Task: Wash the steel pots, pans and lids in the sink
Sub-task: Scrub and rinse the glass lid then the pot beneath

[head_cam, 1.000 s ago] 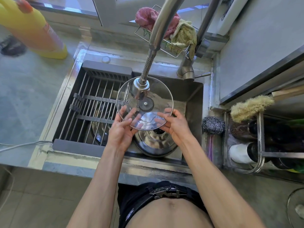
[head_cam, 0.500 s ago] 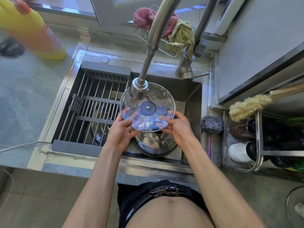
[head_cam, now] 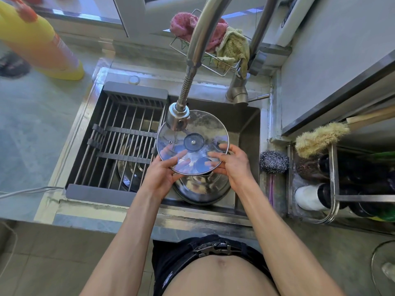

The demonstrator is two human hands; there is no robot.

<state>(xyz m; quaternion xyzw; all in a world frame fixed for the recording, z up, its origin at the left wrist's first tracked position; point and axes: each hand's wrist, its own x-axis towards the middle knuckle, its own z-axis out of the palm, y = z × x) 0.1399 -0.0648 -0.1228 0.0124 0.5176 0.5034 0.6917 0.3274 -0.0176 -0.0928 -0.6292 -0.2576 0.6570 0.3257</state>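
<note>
Now glass lid (head_cam: pixel 205 133) lower, more level beneath the faucet head (head_cam: pixel 177 117).

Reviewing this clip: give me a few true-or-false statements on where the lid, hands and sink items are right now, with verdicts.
1. Both hands hold the glass lid under the faucet head. True: left hand and right hand grip its near rim.
2. The steel wool scrubber lies inside the sink basin. False: it sits on the ledge right of the sink.
3. A steel pot sits in the sink below the lid. True.
4. The drying rack covers the sink's right half. False: it spans the left half.
</note>
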